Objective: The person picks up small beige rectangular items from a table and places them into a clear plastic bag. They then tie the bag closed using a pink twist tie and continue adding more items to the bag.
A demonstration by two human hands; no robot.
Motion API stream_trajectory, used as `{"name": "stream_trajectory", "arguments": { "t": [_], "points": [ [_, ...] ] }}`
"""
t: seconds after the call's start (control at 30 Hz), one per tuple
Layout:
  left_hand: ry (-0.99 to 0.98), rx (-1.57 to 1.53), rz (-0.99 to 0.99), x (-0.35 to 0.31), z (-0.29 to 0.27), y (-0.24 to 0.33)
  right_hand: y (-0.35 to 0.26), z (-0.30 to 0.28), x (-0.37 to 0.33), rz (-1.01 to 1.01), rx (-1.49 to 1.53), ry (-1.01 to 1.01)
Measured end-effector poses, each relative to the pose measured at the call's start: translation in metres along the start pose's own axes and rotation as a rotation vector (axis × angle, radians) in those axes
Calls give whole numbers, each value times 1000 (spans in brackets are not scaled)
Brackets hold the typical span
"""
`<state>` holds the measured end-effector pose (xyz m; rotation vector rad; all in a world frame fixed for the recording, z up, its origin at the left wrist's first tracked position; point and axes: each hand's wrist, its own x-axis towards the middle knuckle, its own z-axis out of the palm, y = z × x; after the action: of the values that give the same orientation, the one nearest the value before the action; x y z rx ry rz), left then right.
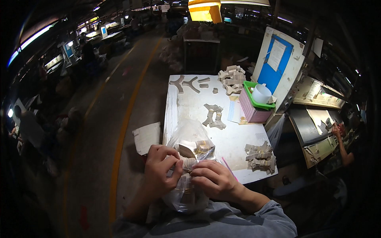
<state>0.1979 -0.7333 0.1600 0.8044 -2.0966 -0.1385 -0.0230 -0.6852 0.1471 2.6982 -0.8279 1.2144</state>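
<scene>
A clear plastic bag [186,131] lies at the table's near edge, against my body. Inside it are several banded bundles of beige cut pieces [189,163]. My left hand [162,168] is closed, thumb and fingers pinched at the bag's left side beside a bundle. From the other side, my right hand [214,178] has its fingers bent and pressed together on the bag's right edge. The fingertips of both hands are partly hidden, so whether they also grip a bundle is unclear. Beyond the bag, two banded bundles [214,116] of forked pieces rest on the white table [186,105].
Stacked bundles [260,157] lie at the table's right edge, more [232,79] at the far right. Loose Y-shaped pieces [191,84] lie at the back left. A green basket [250,95] with a white cup [262,94] tops a pink box [254,112]. Another person's hand [338,130] shows at right.
</scene>
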Motion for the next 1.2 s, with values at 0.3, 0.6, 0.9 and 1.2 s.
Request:
{"name": "stream_trajectory", "arguments": {
  "t": [0.3,0.6,0.9,1.2],
  "points": [
    [29,-306,-40,-35,19,16,-2,-10,15,282,124,-17],
    [196,-370,-120,-39,33,16,3,-9,32,383,244,-75],
    [197,-392,-140,-40,34,15,5,-4,24,352,198,-92],
    [246,-357,-200,-37,33,17,2,-13,30,316,192,-196]
  ]
}}
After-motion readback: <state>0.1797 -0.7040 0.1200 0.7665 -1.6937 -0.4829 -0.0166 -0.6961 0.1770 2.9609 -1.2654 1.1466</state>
